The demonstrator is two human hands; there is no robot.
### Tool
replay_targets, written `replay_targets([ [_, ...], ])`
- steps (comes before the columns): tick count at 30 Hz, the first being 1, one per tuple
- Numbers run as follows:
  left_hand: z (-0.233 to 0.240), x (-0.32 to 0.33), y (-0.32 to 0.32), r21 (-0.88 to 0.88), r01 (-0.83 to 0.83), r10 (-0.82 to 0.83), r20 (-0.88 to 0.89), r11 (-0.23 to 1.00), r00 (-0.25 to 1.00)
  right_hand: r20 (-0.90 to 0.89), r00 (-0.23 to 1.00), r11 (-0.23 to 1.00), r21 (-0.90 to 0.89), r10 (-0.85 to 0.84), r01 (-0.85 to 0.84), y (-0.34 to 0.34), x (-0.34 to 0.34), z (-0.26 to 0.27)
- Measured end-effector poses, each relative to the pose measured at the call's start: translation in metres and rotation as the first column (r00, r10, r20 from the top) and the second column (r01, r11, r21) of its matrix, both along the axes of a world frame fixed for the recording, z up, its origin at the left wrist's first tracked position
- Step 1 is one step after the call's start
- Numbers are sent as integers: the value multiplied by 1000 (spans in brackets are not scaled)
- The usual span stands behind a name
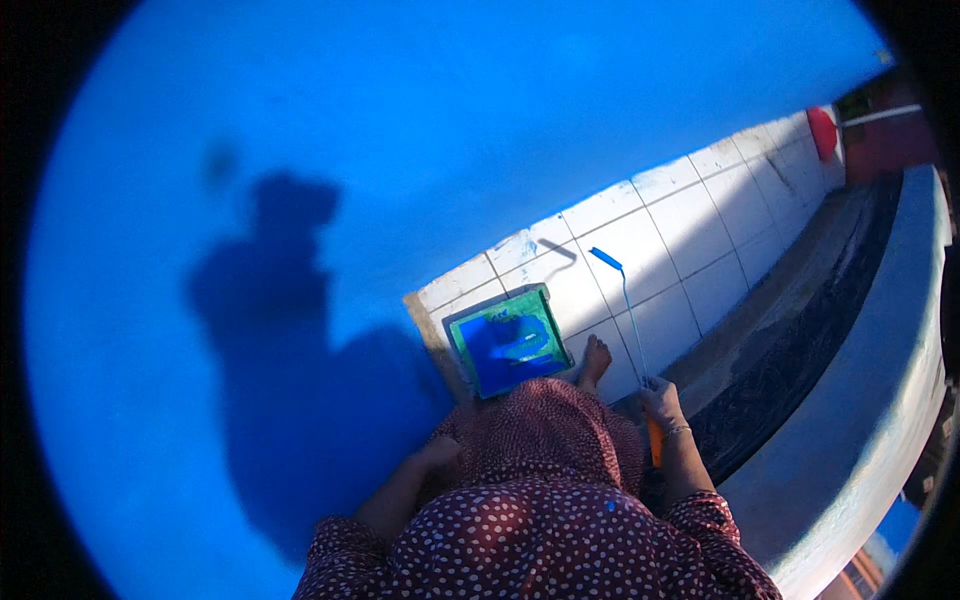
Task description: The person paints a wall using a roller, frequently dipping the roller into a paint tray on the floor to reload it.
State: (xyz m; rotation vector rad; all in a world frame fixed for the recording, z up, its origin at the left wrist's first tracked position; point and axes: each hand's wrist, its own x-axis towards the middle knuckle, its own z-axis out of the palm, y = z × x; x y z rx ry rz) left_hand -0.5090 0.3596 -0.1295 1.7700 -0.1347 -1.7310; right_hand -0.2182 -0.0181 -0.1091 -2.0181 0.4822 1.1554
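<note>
My right hand [660,401] is closed around the frame of a small paint roller [606,259], near the top of its orange handle [655,444]. The slim roller sleeve is coated blue and points away from me, above the floor tiles. Down at my side, my left hand [441,453] rests against the polka-dot dress [525,480]; its fingers are in shade, and whether they grip the cloth is unclear. A green paint tray [551,319] lies on the floor just ahead of the skirt's hem, with blue paint [487,352] spread inside it.
A bright blue wall [450,97] rises on the left and ahead, bearing my shadow. White floor tiles [667,232] run along its foot, with blue specks. A pale curved parapet [847,450] bounds the right side, beside a dark strip [795,367]. Something red [823,133] stands at the far end.
</note>
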Motion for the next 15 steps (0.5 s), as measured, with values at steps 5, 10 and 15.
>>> replay_targets([
  [5,-91,32,12,530,-592,729,-76,607,680,79,993,992,97,-91,83,-17,-16,-35],
  [10,-196,65,52,659,-582,782,-16,476,623,208,950,970,114,-233,213,1,-43,-65],
  [15,-307,71,66,741,-671,965,147,37,215,219,925,951,81,-309,299,-11,-63,-107],
])
